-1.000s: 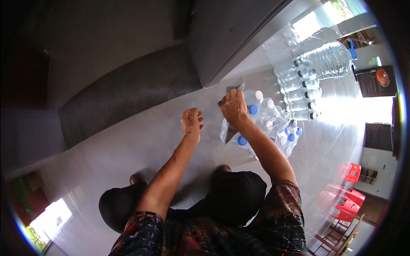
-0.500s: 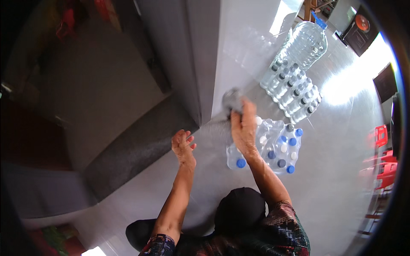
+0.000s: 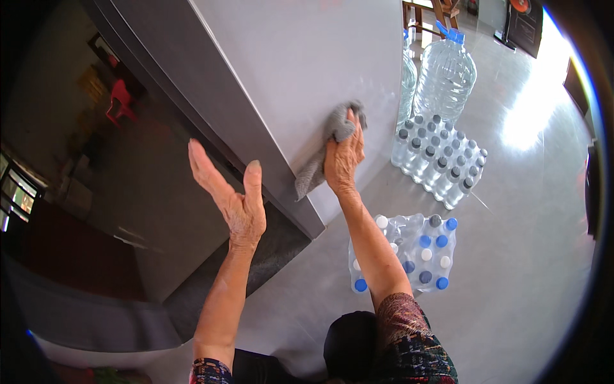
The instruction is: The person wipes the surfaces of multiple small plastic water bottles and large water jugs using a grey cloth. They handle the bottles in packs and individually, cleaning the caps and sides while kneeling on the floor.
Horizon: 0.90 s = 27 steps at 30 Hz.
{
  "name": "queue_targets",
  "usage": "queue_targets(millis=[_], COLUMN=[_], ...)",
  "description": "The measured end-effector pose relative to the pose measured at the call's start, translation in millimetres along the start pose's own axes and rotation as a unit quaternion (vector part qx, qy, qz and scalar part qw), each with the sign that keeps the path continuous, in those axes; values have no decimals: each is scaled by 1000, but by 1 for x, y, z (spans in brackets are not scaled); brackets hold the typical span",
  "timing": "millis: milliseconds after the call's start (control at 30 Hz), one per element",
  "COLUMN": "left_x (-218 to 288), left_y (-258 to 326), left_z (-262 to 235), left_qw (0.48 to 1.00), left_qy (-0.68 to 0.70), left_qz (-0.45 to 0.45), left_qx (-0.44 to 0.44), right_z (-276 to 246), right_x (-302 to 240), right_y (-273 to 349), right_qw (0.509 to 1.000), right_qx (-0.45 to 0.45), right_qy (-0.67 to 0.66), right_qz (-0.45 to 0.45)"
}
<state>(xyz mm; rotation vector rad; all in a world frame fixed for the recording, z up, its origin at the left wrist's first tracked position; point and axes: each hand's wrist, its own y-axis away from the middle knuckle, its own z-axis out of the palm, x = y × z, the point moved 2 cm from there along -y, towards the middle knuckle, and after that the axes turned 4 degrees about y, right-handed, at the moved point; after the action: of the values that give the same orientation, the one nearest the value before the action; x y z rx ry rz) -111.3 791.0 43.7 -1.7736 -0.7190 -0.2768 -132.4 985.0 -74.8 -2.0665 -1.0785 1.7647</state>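
A crumpled grey cloth [image 3: 343, 125] is held in my right hand [image 3: 346, 157], pressed against a pale grey panel [image 3: 300, 70] that looks like a wall or door side. One corner of the cloth hangs down past my wrist toward the panel's edge. My left hand [image 3: 236, 208] is raised in front of the dark frame [image 3: 192, 96] beside that panel. Its thumb stands apart from the fingers, and nothing is in it. Whether the left fingers touch the frame, I cannot tell.
A shrink-wrapped pack of bottles [image 3: 409, 256] with blue, white and dark caps stands by my right forearm. Beyond it are another bottle pack [image 3: 438, 157] with dark caps and a large clear water jug [image 3: 446, 80]. At left, a red chair [image 3: 119, 102] stands past the dark doorway.
My right hand and the cloth have moved up onto the panel. My left hand has risen to the left, its fingers now stretched. The view has shifted, with the near bottle pack lower.
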Motion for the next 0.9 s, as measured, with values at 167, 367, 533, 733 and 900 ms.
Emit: queue_targets(millis=[167,367,533,733,900], left_x=[11,-1,-12,-24,-25], left_y=[-26,-26,-25,-32,-33], left_z=[15,9,20,20,30], left_qw=[1000,1000,999,995,985], left_qy=[16,-6,36,-14,6], left_qz=[21,26,12,90,159], left_qx=[-3,-12,13,44,67], right_z=[6,-13,-44,-37,-23], right_x=[47,-75,-166,-164,-45], right_y=[-4,-16,-42,-124,-149], right_qw=[899,976,946,964,988], right_qx=[-69,-78,-112,80,120], right_qy=[-311,-203,-117,-47,-99], right_qz=[300,26,-280,-251,17])
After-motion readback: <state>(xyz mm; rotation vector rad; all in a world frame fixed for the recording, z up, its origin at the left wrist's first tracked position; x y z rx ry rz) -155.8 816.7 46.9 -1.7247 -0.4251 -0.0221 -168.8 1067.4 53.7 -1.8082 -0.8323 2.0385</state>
